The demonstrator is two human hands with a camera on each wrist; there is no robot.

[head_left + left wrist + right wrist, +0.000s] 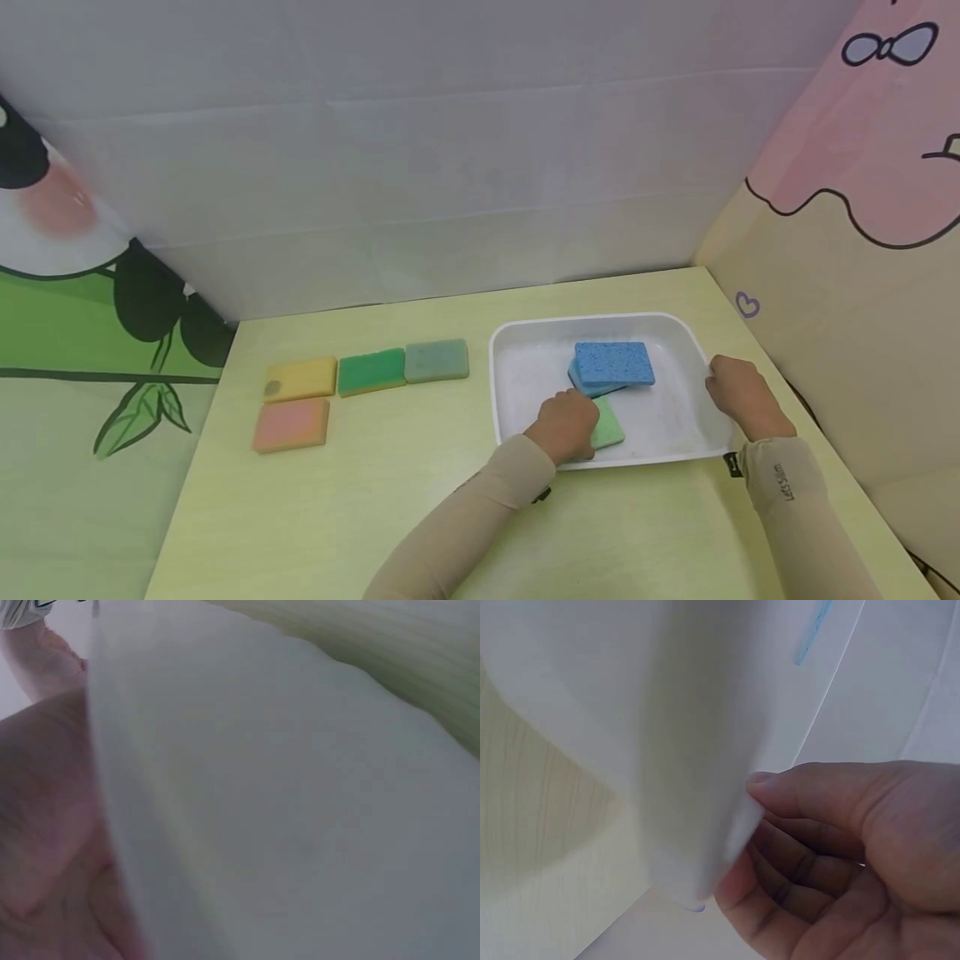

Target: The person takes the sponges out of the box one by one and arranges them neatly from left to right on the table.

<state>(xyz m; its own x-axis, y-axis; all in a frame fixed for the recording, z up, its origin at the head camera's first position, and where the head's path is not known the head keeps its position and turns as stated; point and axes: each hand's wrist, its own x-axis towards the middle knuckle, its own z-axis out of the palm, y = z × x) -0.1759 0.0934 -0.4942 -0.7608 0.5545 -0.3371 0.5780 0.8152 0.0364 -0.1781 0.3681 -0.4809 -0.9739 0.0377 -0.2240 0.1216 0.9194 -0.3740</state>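
On the right of the table is a white tray [678,425] with two blue sponges [615,363] overlapping inside. A light green sponge [608,422] lies nearer the tray's front wall, its left part hidden by my left hand [567,423]. The curled fingers of that hand hold the green sponge over the front rim; the fingertips are hidden. In the left wrist view the tray's outer wall [285,787] covers most of the picture, with the palm behind it. My right hand [744,400] pinches the tray's right rim between thumb and curled fingers [795,862].
Left on the table are a yellow sponge [302,379], a pink-topped sponge [291,424], a dark green one [372,372] and a grey-green one [437,360]. A pale wall [450,167] stands behind the table, and a printed wall [862,333] along its right side.
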